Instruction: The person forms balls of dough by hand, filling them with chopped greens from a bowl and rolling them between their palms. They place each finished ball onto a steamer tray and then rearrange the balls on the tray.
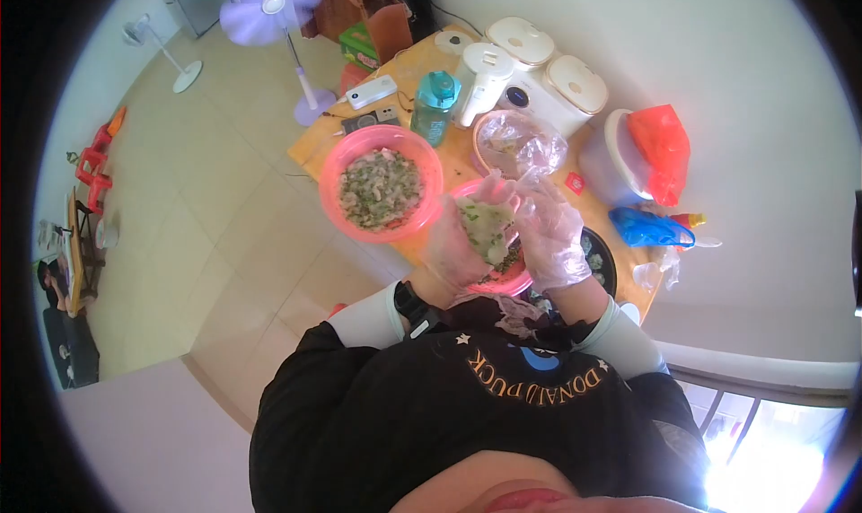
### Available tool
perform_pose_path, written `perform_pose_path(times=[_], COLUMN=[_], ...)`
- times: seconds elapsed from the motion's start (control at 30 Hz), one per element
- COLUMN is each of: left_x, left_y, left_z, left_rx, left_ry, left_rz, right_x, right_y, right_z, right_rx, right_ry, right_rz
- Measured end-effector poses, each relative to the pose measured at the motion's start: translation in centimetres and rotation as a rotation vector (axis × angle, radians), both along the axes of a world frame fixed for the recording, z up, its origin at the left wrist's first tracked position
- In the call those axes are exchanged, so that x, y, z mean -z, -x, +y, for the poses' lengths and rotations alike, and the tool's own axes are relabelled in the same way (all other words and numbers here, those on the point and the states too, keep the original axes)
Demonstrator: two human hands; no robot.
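Note:
My left hand (453,248), in a clear plastic glove, is curled around a pale, flat piece of food flecked with green (485,228). From the other side my right hand (552,235), gloved the same way, closes on the piece's right edge; its fingertips are partly hidden by the crinkled plastic. Below both hands is a pink bowl (514,287) with dark green chopped bits, mostly covered by my hands. To the left stands a larger pink basin (330,206) filled with a pale and green chopped mix.
Right of my hands, a dark round tray (612,275) holds several pale green lumps. A plastic-lined bowl (521,145), teal bottle (435,109), white pitcher (485,82) and white appliance (548,91) stand behind. A blue bag (648,228) and lidded bucket (611,158) are at right.

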State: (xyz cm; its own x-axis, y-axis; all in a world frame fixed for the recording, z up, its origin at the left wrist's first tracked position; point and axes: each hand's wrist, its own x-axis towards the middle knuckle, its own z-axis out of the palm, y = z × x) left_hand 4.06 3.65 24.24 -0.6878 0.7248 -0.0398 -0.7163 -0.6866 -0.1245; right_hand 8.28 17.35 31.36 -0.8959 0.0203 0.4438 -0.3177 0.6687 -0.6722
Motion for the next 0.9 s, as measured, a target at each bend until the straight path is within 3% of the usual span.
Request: perform_pose_path(times=[0.03, 0.07, 0.13, 0.17, 0.23, 0.27, 0.33, 0.57, 0.73, 0.87, 0.9], left_x=[-0.6, -0.4, 0.3, 0.7, 1.0, 0.9, 0.1, 2.4, 3.0, 3.5, 3.5], left_y=[0.1, 0.2, 0.5, 0.6, 0.6, 0.5, 0.3, 0.5, 0.6, 0.7, 0.8], left_z=[-0.1, -0.1, -0.1, -0.3, -0.4, -0.3, -0.2, -0.4, 0.0, -0.2, -0.3], left_rx=[-0.011, -0.009, 0.031, 0.036, 0.103, 0.109, 0.078, 0.069, 0.001, 0.009, 0.036], left_ry=[0.098, 0.095, 0.11, 0.111, 0.018, 0.02, 0.116, 0.014, 0.139, 0.093, 0.058], left_rz=[-0.037, -0.036, -0.025, -0.025, -0.02, -0.022, -0.055, -0.018, -0.081, 0.0, -0.006], right_x=[-0.3, 0.0, 0.8, 1.1, 1.6, 2.0, 2.6, 1.3, 1.8, 0.7, 0.9], right_y=[-0.1, 0.0, 0.4, 0.4, 0.3, 0.3, 0.4, 0.0, 0.4, -0.1, -0.2], right_z=[-0.4, -0.5, -0.5, -0.5, -0.4, -0.1, 0.3, -0.5, -0.4, -0.6, -0.4], right_rx=[0.171, 0.173, 0.297, 0.302, 0.101, 0.107, 0.038, 0.145, 0.231, 0.233, 0.151], right_ry=[-0.105, -0.108, 0.236, 0.237, 0.372, 0.374, 0.146, 0.147, 0.125, -0.037, -0.119], right_rz=[-0.087, -0.086, -0.396, -0.396, -0.561, -0.561, -0.51, -0.642, -0.738, -0.533, -0.316])
